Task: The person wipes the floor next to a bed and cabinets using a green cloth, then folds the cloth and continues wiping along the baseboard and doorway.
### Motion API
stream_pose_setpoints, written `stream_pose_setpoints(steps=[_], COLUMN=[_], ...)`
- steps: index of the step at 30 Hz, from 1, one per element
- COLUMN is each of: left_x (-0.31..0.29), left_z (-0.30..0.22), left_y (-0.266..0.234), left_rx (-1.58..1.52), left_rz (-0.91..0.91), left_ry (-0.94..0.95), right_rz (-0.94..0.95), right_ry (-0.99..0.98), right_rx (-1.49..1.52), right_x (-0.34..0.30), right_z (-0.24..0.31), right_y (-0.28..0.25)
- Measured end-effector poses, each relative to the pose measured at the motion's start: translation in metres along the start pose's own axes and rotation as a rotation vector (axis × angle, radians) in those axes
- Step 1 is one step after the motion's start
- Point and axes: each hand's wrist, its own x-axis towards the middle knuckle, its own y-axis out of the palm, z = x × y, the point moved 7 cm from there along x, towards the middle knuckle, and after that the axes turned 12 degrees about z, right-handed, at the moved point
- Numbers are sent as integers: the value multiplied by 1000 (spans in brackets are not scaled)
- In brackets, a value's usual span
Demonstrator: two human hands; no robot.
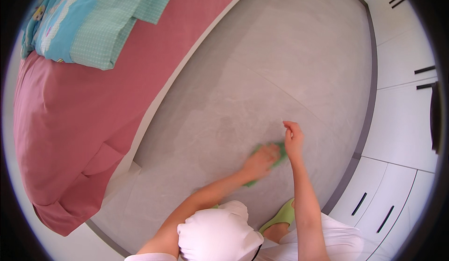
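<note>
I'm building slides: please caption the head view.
Left hand, blurred, on a green cloth against the grey floor; right hand raised nearby, holding nothing; pink-draped bed at left.

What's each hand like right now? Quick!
Left hand: on the green cloth; too blurred to tell if gripping.
Right hand: partly open, loosely curled, nothing visible in it.

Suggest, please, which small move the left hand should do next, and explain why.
Probably a short sweep of the green cloth across the grey floor: the left hand lies over the cloth, both look blurred, and bare floor stretches out ahead. The right hand holds nothing that I can see, so the left alone may suffice.
</note>
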Motion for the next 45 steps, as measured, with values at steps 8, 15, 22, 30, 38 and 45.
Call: stream_pose_setpoints(steps=[8,15,22,30,38,45], left_x=[-56,-276,-209,14,78,-10], left_z=[65,204,217,76,-110,154], left_y=[-25,-60,-85,-60,30,-85], left_rx=[-7,-334,103,73,-100,-64], left_rz=[-159,-923,-708,-393,-33,-484], left_ry=[-118,-1040,-1065,-476,360,-395], right_rz=[-108,65,96,-262,-582,-556], right_ry=[57,150,209,386,529,564], right_rx=[10,141,271,301,309,240], right_x=[-22,-33,-43,-110,-166,-177], right_z=[-13,4,22,-3,-41,-68], right_y=[-19,24,44,-23,-81,-97])
